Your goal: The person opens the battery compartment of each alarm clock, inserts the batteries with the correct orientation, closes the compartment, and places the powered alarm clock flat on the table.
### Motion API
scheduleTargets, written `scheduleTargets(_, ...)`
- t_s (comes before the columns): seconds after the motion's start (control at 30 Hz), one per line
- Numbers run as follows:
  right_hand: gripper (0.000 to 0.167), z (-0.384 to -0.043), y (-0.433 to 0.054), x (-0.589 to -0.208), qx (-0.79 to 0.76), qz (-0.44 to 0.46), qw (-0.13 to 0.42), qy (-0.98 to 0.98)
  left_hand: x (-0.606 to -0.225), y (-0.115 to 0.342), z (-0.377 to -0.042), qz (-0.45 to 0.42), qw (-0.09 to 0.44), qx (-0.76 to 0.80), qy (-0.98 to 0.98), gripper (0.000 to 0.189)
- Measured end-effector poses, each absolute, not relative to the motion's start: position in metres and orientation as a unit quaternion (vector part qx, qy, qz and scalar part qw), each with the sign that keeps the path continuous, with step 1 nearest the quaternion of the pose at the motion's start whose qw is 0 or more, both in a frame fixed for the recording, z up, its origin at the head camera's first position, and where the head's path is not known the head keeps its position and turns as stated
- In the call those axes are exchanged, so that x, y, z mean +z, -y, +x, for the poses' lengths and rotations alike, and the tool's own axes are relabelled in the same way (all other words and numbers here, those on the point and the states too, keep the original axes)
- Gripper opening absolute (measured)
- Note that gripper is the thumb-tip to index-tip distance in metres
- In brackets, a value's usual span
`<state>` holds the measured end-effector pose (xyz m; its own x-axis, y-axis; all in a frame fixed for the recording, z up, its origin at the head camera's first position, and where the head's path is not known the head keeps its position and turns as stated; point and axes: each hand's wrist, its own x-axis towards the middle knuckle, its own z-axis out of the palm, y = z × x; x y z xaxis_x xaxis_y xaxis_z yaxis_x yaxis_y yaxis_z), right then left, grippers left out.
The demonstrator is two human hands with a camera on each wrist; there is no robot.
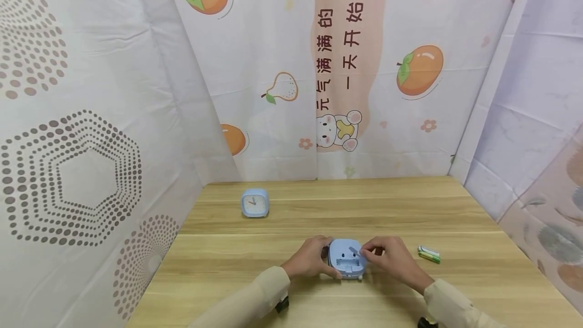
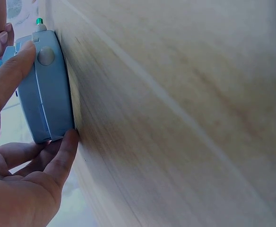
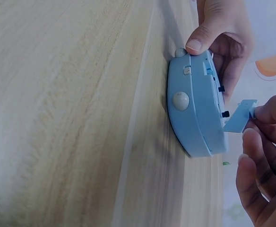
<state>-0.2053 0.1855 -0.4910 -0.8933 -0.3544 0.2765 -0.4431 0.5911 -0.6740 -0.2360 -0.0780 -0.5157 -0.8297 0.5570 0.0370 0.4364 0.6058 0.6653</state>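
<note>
Blue device (image 1: 344, 245) in left hand's (image 1: 309, 258) grip, cover (image 3: 239, 117) in right's (image 1: 395, 258), compartment (image 1: 348, 264) head-view only

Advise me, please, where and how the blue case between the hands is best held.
I'd take the blue case by its rounded left side, coming from the left, as the left hand does. It lies flat with its open recess facing up, so a side hold should leave that opening clear.

Left grip (image 1: 309, 259) wide, right grip (image 1: 394, 257) narrow
</note>
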Motion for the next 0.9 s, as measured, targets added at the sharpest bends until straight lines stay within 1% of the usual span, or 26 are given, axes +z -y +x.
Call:
scheduleTargets(0.1, 0.004, -0.205, -0.188, -0.492, 0.395, 0.204, 0.049, 0.894, -0.514, 0.078, -0.234, 0.274, 0.091, 0.343, -0.894, 0.089)
scheduleTargets(0.23, 0.006, -0.206, -0.192, -0.493, 0.399, 0.183, 0.038, 0.898, -0.512, 0.078, -0.233, 0.270, 0.093, 0.340, -0.896, 0.091)
scheduleTargets(0.73, 0.014, -0.203, -0.201, -0.496, 0.436, 0.135, -0.011, 0.890, -0.513, 0.077, -0.232, 0.264, 0.098, 0.335, -0.899, 0.094)
scheduleTargets(0.9, 0.016, -0.202, -0.204, -0.495, 0.451, 0.110, -0.036, 0.885, -0.514, 0.078, -0.234, 0.264, 0.095, 0.328, -0.902, 0.094)
